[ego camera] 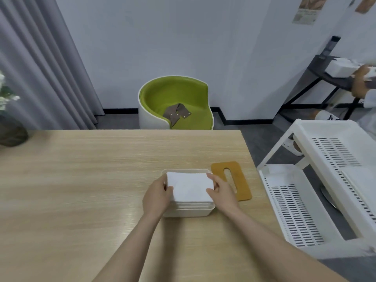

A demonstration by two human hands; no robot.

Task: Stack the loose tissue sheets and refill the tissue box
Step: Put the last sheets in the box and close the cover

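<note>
A white stack of tissue sheets (190,188) sits in the open white tissue box (187,213) on the wooden table (81,180), its top rising above the rim. My left hand (156,195) grips the stack's left edge, thumb on top. My right hand (222,193) grips the right edge the same way. The box's brown lid (242,186), with its long slot, lies flat on the table just right of the box.
A white slatted plastic rack (317,180) stands beside the table's right edge. A dark vase with white flowers (10,127) sits at the far left corner. A green chair (175,102) stands beyond the table. Another person's hand (364,80) shows at far right.
</note>
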